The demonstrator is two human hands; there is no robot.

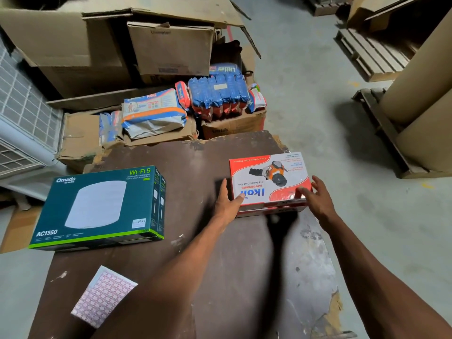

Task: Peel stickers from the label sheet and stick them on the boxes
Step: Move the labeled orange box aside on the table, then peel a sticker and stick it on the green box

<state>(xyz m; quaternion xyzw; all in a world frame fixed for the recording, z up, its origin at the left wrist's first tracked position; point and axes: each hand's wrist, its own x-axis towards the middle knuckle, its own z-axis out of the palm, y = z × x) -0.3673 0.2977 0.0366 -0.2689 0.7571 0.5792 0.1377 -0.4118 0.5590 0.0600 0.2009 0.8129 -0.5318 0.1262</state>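
Head view: I have my left hand (228,200) and right hand (318,198) bracketing the red tape-dispenser box (270,181) near the table's (195,162) far right edge, fingers straight against its sides, gripping nothing. I judge I'm positioning boxes. Next I must reach the label sheet (104,296), near the left corner closest to me; the green Wi-Fi box (97,206) waits at the left edge.

The worn dark brown table (195,167) carries a teal Wi-Fi box (97,206) near its left edge, a red-and-white tape dispenser box (269,177) at the far right, and a pink label sheet (104,296) at the near left edge.
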